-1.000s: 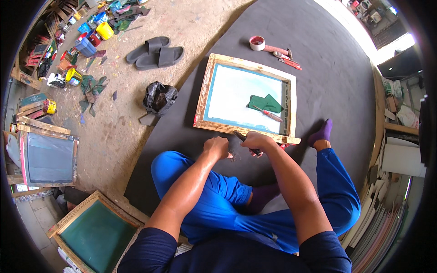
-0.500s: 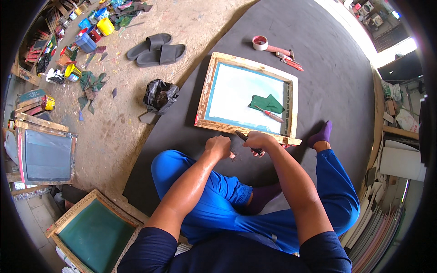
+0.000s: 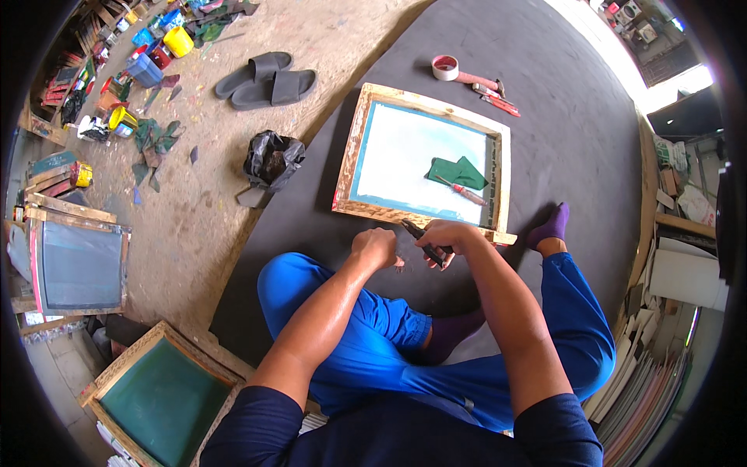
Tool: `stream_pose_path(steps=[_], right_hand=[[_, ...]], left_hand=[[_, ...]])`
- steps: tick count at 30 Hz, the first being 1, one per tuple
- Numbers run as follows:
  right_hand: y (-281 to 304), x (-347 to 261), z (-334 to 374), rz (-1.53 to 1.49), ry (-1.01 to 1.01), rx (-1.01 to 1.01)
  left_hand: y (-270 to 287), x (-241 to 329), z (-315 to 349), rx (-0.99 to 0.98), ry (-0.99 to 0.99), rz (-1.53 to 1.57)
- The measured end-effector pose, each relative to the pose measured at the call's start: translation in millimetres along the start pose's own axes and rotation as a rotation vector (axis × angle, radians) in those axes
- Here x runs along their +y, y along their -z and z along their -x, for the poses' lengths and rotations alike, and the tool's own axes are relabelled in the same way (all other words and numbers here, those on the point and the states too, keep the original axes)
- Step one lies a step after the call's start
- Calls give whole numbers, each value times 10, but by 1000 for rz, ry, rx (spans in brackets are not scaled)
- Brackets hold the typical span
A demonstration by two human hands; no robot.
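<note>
My right hand (image 3: 454, 235) is wrapped around black-handled pliers (image 3: 412, 229), whose handles are spread below the fingers and whose jaws point up and left. To its left my left hand (image 3: 376, 247) is closed, knuckles up, with the thumb low over small dark bits on the black surface; whatever it may hold is hidden. Just beyond both hands lies a wooden screen frame (image 3: 352, 140) with pale mesh edged in blue. On the mesh rest a green scrap (image 3: 457, 174) and a red-handled tool (image 3: 467, 192).
A tape roll (image 3: 445, 68), a hammer (image 3: 478, 80) and red tools lie beyond the frame. Left, on the floor, are a black bag (image 3: 272, 159), dark sandals (image 3: 272, 86) and paint tubs (image 3: 178, 42). A green screen (image 3: 159, 393) stands at lower left; my legs flank the hands.
The pliers' handles have spread apart in my right hand, and their jaws show more plainly. My left hand stays nearly in place.
</note>
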State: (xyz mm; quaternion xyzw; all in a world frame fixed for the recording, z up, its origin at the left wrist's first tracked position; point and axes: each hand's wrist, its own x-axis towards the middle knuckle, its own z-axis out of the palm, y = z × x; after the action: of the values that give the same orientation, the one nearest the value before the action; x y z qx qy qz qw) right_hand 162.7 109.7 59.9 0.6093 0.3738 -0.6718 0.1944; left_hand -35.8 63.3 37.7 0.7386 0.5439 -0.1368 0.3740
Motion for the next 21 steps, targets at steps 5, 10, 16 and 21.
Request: stream_pose_path(steps=[5,10,16,21], right_hand=[[-8,38,-63,9,13,2],[55,-174,-15,99,-75,29],[-119,-139,-35,383,-23,169],[-578,281,-162,413,260,688]], left_hand=[[-11,8,-13,-13,3,-4],[-66,-13,-69,-18,-19,-19],[-53,-24,-83,-33,-14,-29],[-110,-91,-72,78,3,7]])
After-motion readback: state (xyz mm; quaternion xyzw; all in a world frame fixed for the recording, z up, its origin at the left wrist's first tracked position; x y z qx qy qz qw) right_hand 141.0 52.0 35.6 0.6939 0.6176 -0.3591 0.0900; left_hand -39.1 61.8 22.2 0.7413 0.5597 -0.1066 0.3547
